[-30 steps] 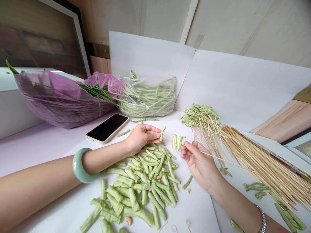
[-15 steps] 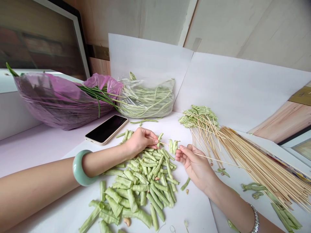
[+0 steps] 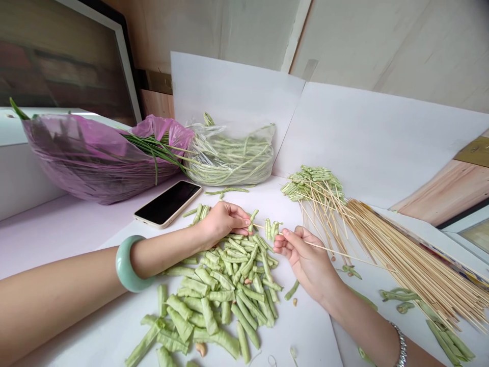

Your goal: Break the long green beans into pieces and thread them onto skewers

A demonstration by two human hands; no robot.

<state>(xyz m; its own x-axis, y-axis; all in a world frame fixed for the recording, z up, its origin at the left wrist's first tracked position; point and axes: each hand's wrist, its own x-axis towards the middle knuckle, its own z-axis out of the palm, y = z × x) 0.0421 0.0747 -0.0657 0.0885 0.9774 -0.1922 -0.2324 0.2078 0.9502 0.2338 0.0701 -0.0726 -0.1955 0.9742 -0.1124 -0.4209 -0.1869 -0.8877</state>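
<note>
Pinching a thin bamboo skewer (image 3: 344,255) between the thumb and fingertips of my right hand (image 3: 307,265), I held it nearly level above a white paper sheet (image 3: 317,336), with folded pale green bean pieces (image 3: 272,229) threaded along it. My left hand (image 3: 223,221), ringed at the wrist by a pale green jade bangle (image 3: 128,263), had its fingers curled together at the skewer's far end, just beside another bean piece (image 3: 252,220), above a loose heap of cut green beans (image 3: 225,285). Beyond my hands lay a black-screened smartphone (image 3: 168,204), a clear plastic bag of long green beans (image 3: 229,158), and a fan of bare bamboo skewers (image 3: 412,265).
</note>
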